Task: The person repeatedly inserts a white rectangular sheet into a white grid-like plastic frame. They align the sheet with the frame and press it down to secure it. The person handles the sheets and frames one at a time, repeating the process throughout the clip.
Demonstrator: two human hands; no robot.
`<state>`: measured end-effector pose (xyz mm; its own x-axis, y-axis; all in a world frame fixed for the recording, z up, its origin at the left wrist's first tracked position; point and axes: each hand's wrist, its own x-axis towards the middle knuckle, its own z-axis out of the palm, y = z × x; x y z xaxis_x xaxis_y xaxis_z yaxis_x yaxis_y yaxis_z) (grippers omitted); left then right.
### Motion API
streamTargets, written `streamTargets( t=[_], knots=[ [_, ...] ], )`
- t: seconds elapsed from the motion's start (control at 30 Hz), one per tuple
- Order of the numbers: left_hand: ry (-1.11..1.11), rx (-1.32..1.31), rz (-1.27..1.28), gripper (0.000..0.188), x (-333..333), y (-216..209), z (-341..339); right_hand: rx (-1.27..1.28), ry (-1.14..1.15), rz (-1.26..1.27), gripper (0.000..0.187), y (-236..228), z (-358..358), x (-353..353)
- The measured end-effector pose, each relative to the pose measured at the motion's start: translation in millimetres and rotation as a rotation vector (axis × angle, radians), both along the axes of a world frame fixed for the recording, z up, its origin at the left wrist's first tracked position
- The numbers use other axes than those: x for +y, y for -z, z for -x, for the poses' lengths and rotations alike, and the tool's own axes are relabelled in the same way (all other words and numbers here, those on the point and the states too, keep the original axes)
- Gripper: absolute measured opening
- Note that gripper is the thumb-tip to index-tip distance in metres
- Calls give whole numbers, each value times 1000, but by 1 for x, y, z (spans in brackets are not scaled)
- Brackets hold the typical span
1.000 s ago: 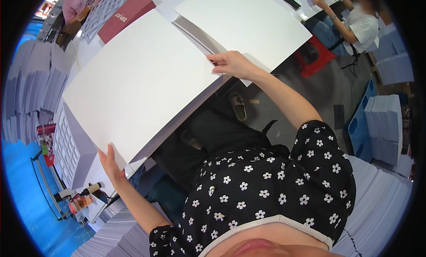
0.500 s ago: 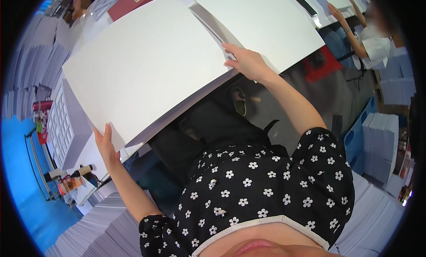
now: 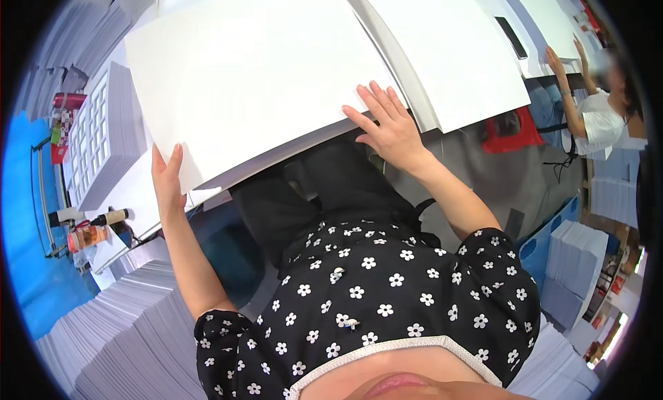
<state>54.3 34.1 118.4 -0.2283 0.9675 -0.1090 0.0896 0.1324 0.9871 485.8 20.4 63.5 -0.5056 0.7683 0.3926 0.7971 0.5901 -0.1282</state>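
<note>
One large white sheet (image 3: 255, 69) spans the frame's upper centre; a second white sheet (image 3: 456, 62) lies upper right. A latticed stack (image 3: 93, 141) stands at left. Right hand (image 3: 392, 127): fingers spread near the large white sheet's right edge. Left hand (image 3: 166, 179): at its lower-left edge; grip cannot be determined.
</note>
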Motion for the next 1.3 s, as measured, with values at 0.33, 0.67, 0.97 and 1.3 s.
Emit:
streamTargets(
  t=[0.33,0.67,0.97,1.3],
  knots=[
    [17,-31,-45,52,2,3,-2,78,-31,60,84,-7,20,-3],
    [2,-16,-33,49,0,4,3,46,-159,78,81,-11,82,-9],
    [-33,281,-157,55,3,28,11,52,-152,53,77,-7,84,-9],
    [6,177,-35,49,2,47,25,35,-150,63,74,-7,87,-10]
  ],
)
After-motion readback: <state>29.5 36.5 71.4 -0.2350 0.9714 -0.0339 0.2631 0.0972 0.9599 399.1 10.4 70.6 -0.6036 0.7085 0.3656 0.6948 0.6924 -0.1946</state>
